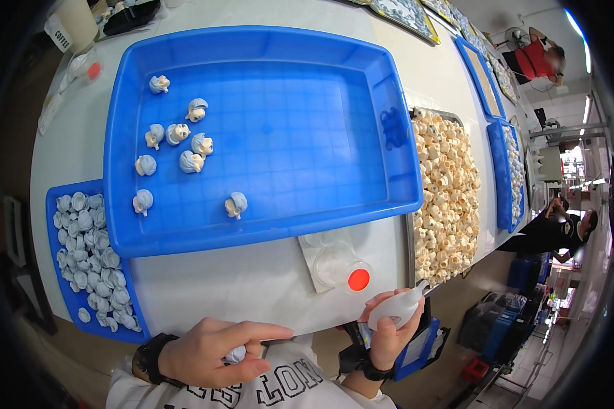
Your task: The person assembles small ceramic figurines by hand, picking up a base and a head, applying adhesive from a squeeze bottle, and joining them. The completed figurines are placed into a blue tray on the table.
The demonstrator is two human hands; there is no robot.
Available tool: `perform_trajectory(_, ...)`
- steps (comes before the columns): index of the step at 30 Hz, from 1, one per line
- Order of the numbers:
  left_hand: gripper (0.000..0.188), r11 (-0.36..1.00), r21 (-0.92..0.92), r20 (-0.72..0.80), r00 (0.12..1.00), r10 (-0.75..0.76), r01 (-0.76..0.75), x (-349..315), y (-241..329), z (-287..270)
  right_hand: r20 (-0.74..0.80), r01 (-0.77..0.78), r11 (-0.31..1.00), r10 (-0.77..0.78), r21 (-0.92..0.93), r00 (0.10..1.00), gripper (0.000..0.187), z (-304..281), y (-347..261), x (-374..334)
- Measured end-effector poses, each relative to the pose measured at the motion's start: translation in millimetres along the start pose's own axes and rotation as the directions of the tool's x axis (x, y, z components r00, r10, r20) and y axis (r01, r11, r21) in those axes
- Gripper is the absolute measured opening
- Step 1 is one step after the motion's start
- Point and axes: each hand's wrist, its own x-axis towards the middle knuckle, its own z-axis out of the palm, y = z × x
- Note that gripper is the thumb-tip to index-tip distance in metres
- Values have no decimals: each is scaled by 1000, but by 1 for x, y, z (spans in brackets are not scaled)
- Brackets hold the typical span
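Near the table's front edge, my left hand (208,351) is closed around a small pale-blue piece (235,354), mostly hidden by the fingers; its index finger points right. My right hand (389,337) grips a translucent white squeeze bottle (397,308), its thin nozzle tilted up and to the right. Beyond the hands stands a big blue plastic tub (266,235) holding several small doll heads (177,133) with pale-blue hair, mostly at its left side. A smaller blue tray (140,300) at the left is heaped with pale-blue hair pieces (92,245).
A metal tray (411,255) piled with cream-coloured hollow head pieces (447,198) stands right of the tub. A clear bottle with a red end (358,279) lies before the tub. Farther right are more blue trays (501,177). Two people (549,228) (535,61) are in the background.
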Motion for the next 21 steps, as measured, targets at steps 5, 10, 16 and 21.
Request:
perform_trajectory(5,35,999,-18,17,999,-43,43,-1,4,0,-46,36,991,-42,-126,998,57,-8,0,-9)
perform_trajectory(10,35,999,-1,-10,999,-38,38,1,-2,7,-161,192,974,-210,-124,964,58,-3,8,-5)
perform_trajectory(16,32,998,4,-64,996,-54,55,-4,-5,10,-90,188,921,-232,-342,969,57,-30,9,-13)
perform_trajectory(21,30,997,14,-66,995,-81,82,-6,-7,7,-133,212,887,-288,-411,948,49,-13,-13,-7)
